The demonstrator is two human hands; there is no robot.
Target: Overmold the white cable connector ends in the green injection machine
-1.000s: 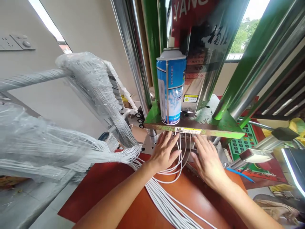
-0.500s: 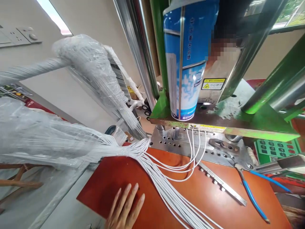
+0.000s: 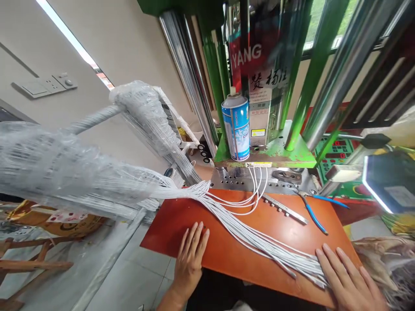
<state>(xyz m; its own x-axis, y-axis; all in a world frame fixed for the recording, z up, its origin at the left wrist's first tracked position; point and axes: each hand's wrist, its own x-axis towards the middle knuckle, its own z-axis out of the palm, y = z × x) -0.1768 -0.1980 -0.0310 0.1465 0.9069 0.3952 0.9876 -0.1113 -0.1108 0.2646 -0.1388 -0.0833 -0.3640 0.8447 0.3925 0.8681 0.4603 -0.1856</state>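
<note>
My left hand [image 3: 191, 255] lies flat on the front left edge of the reddish-brown board [image 3: 233, 255], fingers spread and holding nothing. At the right end of the board, my right hand [image 3: 348, 276] rests with its fingers stretched out, the index finger beside the ends of a bundle of white cables [image 3: 259, 242]. Several cable ends [image 3: 251, 194] curve up beneath the green press plate. Behind them is a drilled metal mould [image 3: 240, 177]. A toothed metal bar [image 3: 285, 209] and blue-handled pliers [image 3: 313, 211] lie on the board.
A blue and white spray can [image 3: 236, 125] stands on the green press plate [image 3: 282, 155]. Plastic-wrapped cables [image 3: 65, 164] hang over a frame at left. A lamp [image 3: 391, 185] and a green control panel [image 3: 335, 151] are at right. A wooden stool [image 3: 35, 263] stands lower left.
The view has pulled back, so the press and spray can look smaller. My right hand has come into view at the right; my left hand still lies on the board.
</note>
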